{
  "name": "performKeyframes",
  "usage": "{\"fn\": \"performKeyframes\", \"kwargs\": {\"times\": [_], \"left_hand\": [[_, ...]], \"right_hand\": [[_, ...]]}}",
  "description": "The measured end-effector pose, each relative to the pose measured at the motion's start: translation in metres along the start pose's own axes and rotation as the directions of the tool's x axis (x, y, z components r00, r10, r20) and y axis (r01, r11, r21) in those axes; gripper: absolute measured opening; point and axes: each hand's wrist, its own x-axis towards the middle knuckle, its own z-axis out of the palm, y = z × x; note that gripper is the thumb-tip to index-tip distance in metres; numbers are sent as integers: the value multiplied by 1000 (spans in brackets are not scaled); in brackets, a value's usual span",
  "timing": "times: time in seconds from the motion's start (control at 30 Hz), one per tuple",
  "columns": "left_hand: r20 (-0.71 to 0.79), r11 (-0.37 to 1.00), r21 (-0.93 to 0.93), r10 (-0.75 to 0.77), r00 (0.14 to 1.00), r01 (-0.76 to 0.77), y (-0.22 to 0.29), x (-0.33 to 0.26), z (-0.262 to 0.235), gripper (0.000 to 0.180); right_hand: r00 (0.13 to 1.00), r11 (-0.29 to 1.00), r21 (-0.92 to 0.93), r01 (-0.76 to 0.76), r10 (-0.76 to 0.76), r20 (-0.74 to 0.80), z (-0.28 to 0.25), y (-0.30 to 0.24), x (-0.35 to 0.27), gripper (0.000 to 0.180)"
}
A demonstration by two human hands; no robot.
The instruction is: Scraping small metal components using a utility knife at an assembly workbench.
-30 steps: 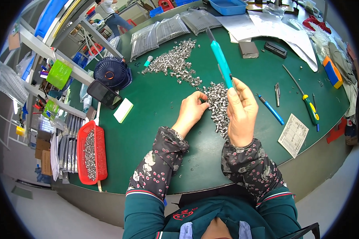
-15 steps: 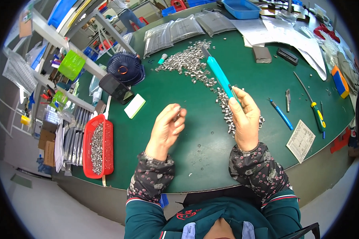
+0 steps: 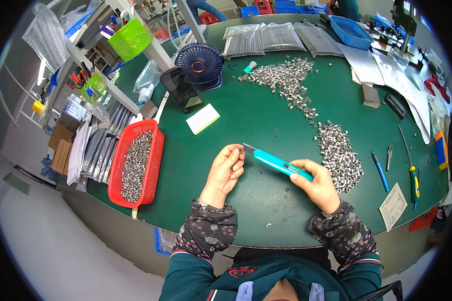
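Observation:
My right hand (image 3: 317, 184) is closed round the handle of a teal utility knife (image 3: 275, 161), its blade out and pointing left. In my left hand (image 3: 224, 171) a small metal ring (image 3: 240, 150) is pinched between thumb and forefinger. The blade tip lies right at this ring, touching or nearly so. To the right of the knife is a heap of small metal rings (image 3: 339, 156). A second, looser heap of metal rings (image 3: 286, 80) spreads farther back. Small dark bits lie on the green table (image 3: 256, 220) between my forearms.
At left stands a red basket (image 3: 158, 165) of metal rings, near a phone (image 3: 183, 90), a blue fan (image 3: 200, 66) and a white-green pad (image 3: 203, 119). Bagged parts (image 3: 281, 37) line the back. A blue pen-like tool (image 3: 380, 171) and a screwdriver (image 3: 413, 183) lie at right.
The knife has swung from pointing away to pointing left, and its blade has come to my left hand. The whole view has shifted, with the table's things now farther right.

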Motion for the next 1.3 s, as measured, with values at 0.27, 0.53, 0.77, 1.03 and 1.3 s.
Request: {"fn": "performKeyframes", "kwargs": {"times": [0.27,0.53,0.77,1.03,1.3], "left_hand": [[-53,999,23,25,998,-24,3,-1,2,12],[-21,983,178,53,998,-48,1,-2,3,13],[-109,994,110,24,994,-12,3,-5,2,19],[-120,996,83,37,992,-27,9,-4,10,14],[-69,996,74,55,996,-50,5,-3,3,14]], "right_hand": [[994,996,-12,-93,94,62,2,0,0,28],[996,991,-113,-72,78,46,1,-2,1,27],[939,906,-345,245,-311,-149,3,-7,1,26],[992,957,-268,111,-122,-28,5,0,0,26],[999,989,-148,-8,13,37,5,-2,-1,27]]}}
